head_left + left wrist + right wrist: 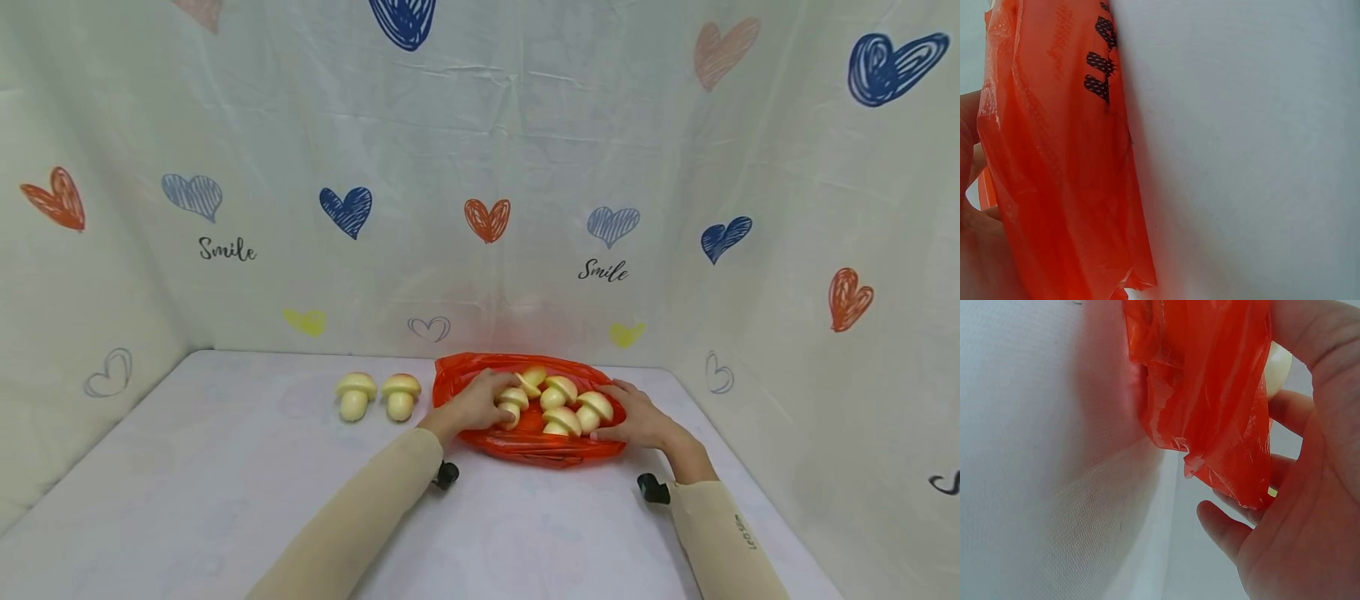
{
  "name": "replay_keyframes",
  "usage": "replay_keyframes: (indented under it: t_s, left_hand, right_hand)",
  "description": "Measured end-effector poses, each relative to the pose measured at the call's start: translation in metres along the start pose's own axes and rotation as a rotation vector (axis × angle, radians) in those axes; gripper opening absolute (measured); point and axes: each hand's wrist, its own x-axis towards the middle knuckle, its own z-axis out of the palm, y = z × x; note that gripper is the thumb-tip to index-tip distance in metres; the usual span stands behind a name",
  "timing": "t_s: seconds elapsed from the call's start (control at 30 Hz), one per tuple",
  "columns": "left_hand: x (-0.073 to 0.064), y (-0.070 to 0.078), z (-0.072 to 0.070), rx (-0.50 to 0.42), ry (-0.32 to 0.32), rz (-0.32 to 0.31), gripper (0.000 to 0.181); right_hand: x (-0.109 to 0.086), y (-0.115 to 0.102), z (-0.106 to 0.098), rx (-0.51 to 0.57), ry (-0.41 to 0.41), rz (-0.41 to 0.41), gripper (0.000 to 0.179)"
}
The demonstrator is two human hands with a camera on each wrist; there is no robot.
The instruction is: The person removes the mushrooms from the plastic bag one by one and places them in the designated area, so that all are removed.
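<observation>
A red plastic bag point(540, 450) lies with its mouth spread, several mushroom-shaped toys point(559, 392) inside it. My left hand point(477, 402) reaches over the bag's left rim, its fingers and thumb round the leftmost mushroom point(512, 400). In the left wrist view the bag's printed side point(1072, 156) hides most of that hand. At the bag's right end is my right hand point(640, 417), thumb and fingers spread about the rim beside the rightmost mushroom point(595, 408). The right wrist view shows spread fingers point(1225, 528) against the red plastic; their tips are partly hidden.
Two more toy mushrooms, one point(355, 395) and another point(401, 395), stand on the white table point(225, 483) left of the bag. A curtain point(405, 275) printed with hearts hangs behind the table and along its sides.
</observation>
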Motion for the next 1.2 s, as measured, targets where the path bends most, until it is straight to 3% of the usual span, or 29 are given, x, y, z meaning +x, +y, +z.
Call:
replay_keyframes:
  t_s: [0.33,0.9,1.2]
  left_hand:
    - [0.000,0.003,0.003,0.029,-0.038,0.004,0.057]
    - [-0.001,0.000,0.006,-0.042,0.012,0.000,0.057]
    - [-0.005,0.010,-0.002,-0.073,0.033,-0.023,0.061]
  right_hand:
    - [-0.001,0.000,-0.001,0.006,-0.003,-0.002,0.092]
    - [-0.001,-0.002,-0.002,0.002,-0.002,0.007,0.090]
    - [-0.001,0.000,-0.001,0.004,-0.002,0.004,0.090]
